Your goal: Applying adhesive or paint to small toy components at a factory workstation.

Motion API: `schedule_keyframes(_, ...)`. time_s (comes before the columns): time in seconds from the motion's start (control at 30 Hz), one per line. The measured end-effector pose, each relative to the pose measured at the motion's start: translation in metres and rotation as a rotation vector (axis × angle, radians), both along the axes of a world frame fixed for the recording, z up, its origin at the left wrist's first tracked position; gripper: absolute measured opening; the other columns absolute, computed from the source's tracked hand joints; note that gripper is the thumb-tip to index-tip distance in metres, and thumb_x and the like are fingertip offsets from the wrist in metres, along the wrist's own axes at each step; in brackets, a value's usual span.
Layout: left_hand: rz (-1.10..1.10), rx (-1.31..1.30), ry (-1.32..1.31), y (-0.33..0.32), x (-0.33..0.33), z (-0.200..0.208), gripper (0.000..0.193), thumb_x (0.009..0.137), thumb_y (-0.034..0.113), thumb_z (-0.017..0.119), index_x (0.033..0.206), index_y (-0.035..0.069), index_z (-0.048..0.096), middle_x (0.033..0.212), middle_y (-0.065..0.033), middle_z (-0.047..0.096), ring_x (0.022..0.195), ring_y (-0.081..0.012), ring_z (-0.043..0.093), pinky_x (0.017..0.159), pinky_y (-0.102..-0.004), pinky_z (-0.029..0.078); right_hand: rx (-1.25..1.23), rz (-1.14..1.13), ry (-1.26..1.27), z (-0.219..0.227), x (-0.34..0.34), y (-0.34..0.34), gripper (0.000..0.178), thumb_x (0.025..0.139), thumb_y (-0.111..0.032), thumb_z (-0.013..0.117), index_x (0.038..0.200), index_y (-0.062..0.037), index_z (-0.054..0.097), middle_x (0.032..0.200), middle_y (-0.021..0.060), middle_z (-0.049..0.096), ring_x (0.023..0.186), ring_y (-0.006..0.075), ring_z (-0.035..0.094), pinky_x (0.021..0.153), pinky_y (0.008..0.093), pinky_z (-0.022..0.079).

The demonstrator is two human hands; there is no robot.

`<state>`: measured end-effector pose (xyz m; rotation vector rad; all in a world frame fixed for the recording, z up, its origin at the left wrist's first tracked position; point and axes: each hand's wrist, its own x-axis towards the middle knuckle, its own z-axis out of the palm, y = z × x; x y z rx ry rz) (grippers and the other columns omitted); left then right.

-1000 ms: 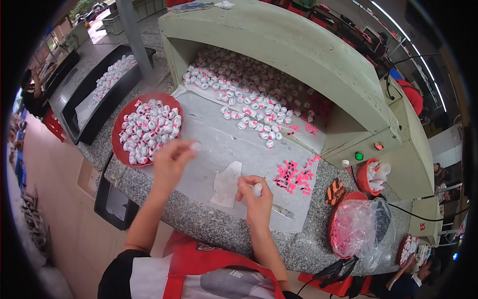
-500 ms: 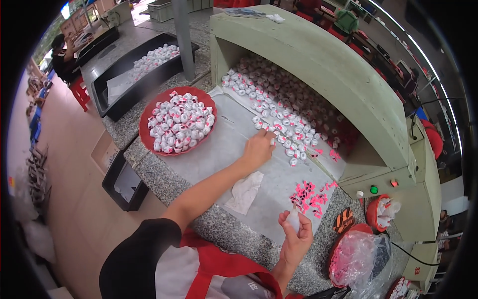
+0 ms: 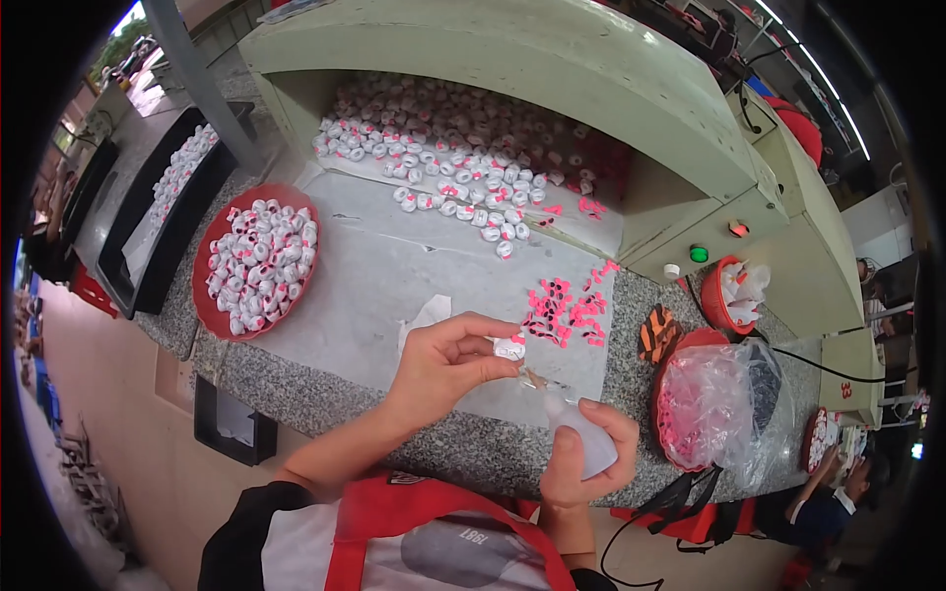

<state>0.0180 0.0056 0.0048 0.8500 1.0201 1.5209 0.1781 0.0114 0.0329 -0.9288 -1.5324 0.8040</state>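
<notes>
My left hand (image 3: 445,366) pinches one small white piece with pink on it (image 3: 509,348) between thumb and fingers, above the paper sheet (image 3: 370,251). Wrapped around a translucent white squeeze bottle (image 3: 583,438) is my right hand (image 3: 570,465). The bottle tilts up to the left, its thin nozzle pointing close to the held piece; whether they touch I cannot tell. Just beyond both hands lies a scatter of small pink and black bits (image 3: 562,313). Farther off, rows of similar white pieces (image 3: 473,197) spread from the paper into the pale green machine (image 3: 503,54).
At the left stands a red bowl (image 3: 200,271) heaped with white pieces, beside a black tray (image 3: 116,251). To the right are a striped orange-black object (image 3: 657,333), a small red tub (image 3: 711,295) and a plastic-covered red bowl (image 3: 680,458). A crumpled tissue (image 3: 426,313) lies behind my left hand.
My left hand has come back from the rows with a white piece and now holds it near the bottle. The bottle has tipped toward it. The view has shifted right.
</notes>
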Motion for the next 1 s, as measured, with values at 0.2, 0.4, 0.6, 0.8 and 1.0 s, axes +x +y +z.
schedule_keyframes(0.2,0.05,0.147,0.27,-0.002,0.001,0.001,0.035,0.073,-0.011,0.058,0.107,-0.005,0.053,0.099,-0.0116,0.053,0.09,-0.0183,0.057,0.076,-0.0261,0.051,0.062,0.026,-0.102,0.002,0.004,0.0,0.018,0.069,-0.004,0.058,0.086,0.0013,0.054,0.082,0.0103,0.055,0.075,0.0162,0.052,0.068,0.0266,0.042)
schedule_keyframes(0.4,0.123,0.15,0.444,-0.005,0.006,0.011,0.031,0.074,-0.01,0.057,0.105,-0.005,0.054,0.099,-0.0124,0.054,0.09,-0.018,0.057,0.079,-0.0274,0.05,0.083,0.034,-0.118,0.0,0.003,0.002,0.015,0.07,-0.004,0.058,0.084,0.0011,0.055,0.079,0.0102,0.056,0.07,0.0157,0.053,0.066,0.0255,0.042)
schedule_keyframes(0.6,0.096,0.115,0.316,-0.005,0.007,0.006,0.03,0.073,-0.01,0.058,0.102,-0.006,0.052,0.101,-0.014,0.054,0.092,-0.0189,0.057,0.08,-0.029,0.05,0.107,0.036,-0.108,0.0,0.002,0.006,0.015,0.07,-0.005,0.059,0.084,0.0008,0.055,0.078,0.0104,0.058,0.068,0.0156,0.054,0.063,0.0248,0.043)
schedule_keyframes(0.8,0.117,0.152,0.374,-0.006,0.006,0.01,0.03,0.073,-0.011,0.057,0.102,-0.006,0.053,0.102,-0.0148,0.053,0.092,-0.0198,0.057,0.079,-0.0289,0.051,0.16,0.055,-0.123,-0.001,0.001,0.008,0.015,0.07,-0.005,0.059,0.084,0.0003,0.055,0.075,0.0107,0.058,0.065,0.0156,0.055,0.059,0.0244,0.043)
schedule_keyframes(1.0,0.137,0.173,0.436,-0.005,0.002,0.006,0.031,0.071,-0.013,0.057,0.101,-0.006,0.055,0.103,-0.0159,0.053,0.094,-0.0213,0.056,0.078,-0.0285,0.051,0.255,0.134,-0.157,0.003,0.001,0.016,0.019,0.064,0.002,0.062,0.081,0.0015,0.055,0.068,0.0102,0.06,0.049,0.0189,0.055,0.045,0.0259,0.043)
